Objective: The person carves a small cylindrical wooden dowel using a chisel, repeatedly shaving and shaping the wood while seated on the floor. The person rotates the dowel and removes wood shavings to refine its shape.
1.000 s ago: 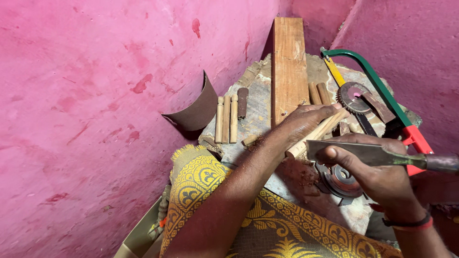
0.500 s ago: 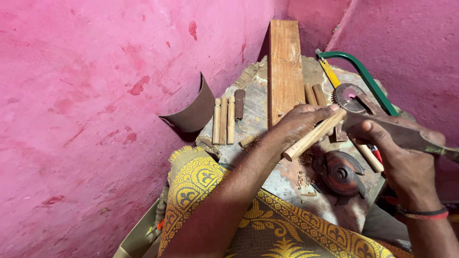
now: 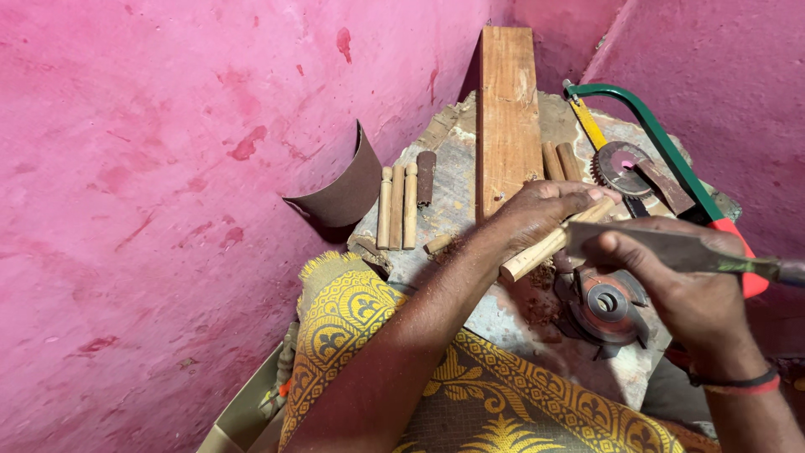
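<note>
Shaping work is what I judge to be in hand: my left hand (image 3: 541, 210) has its fingers closed over a pale wooden peg (image 3: 549, 246), pinning it slantwise on the stone worktop (image 3: 520, 323) just near of the long plank (image 3: 507, 109). My right hand (image 3: 683, 289) is wrapped tight around a flat metal file (image 3: 671, 250), its tip touching the peg's far end; the next stroke, I'd say, calls for a firm left grip and a level blade

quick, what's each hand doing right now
Left hand: closed on a wooden peg.
Right hand: closed on a flat metal blade.
</note>
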